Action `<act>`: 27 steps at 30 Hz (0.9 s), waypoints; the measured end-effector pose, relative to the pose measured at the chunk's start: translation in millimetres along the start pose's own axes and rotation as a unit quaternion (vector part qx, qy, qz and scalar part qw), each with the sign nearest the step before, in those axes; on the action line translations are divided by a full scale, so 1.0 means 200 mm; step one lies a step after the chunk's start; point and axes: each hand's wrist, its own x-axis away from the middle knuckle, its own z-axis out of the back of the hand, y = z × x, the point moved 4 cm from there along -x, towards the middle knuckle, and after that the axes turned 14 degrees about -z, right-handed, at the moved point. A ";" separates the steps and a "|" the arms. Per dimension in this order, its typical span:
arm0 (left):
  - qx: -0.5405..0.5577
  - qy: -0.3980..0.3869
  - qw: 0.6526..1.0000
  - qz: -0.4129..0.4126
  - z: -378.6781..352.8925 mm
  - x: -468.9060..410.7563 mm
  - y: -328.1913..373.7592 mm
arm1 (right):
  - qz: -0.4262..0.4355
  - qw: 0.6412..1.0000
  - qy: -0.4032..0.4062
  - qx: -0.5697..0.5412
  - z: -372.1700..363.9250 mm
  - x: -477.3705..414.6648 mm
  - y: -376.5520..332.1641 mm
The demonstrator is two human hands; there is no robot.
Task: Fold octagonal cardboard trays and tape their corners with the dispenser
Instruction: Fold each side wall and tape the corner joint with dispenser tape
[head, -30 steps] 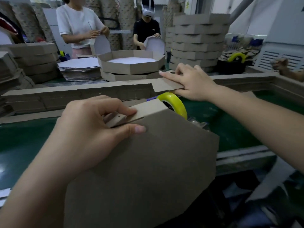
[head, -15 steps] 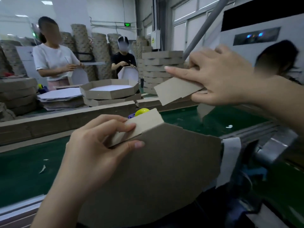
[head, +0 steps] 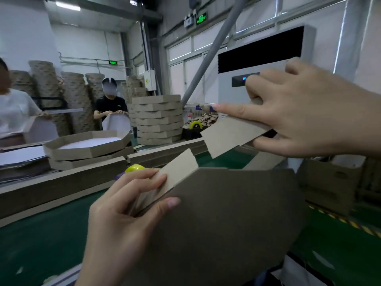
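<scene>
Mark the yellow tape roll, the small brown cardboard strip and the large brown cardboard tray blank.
yellow tape roll (head: 135,168): head view, top curve.
small brown cardboard strip (head: 228,135): head view, flat face.
large brown cardboard tray blank (head: 226,219): head view, broad panel.

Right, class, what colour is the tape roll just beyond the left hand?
Bright yellow. The tape roll shows best in the head view, the only one.

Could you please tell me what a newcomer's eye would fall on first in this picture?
The big brown cardboard sheet fills the lower centre, its upper-left flap pinched by the left hand. Just above it, at right, the right hand holds a shorter cardboard strip in the air. Behind, a tall stack of folded trays stands at centre, and a yellow tape roll peeks over the left hand's fingers.
</scene>
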 end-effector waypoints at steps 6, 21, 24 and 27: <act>0.047 0.024 0.999 -0.009 -0.10 0.02 -0.01 | -0.014 0.999 -0.031 0.026 0.06 0.06 0.08; -0.076 0.028 0.996 0.049 0.20 0.36 -0.11 | 0.113 0.926 -0.200 -0.300 -0.23 0.07 -0.63; -0.104 0.024 0.992 0.065 0.27 0.42 -0.14 | 0.139 0.906 -0.198 -0.348 -0.28 0.04 -0.75; -0.122 0.021 0.989 0.086 0.32 0.47 -0.18 | 0.151 0.890 -0.200 -0.379 -0.33 0.00 -0.85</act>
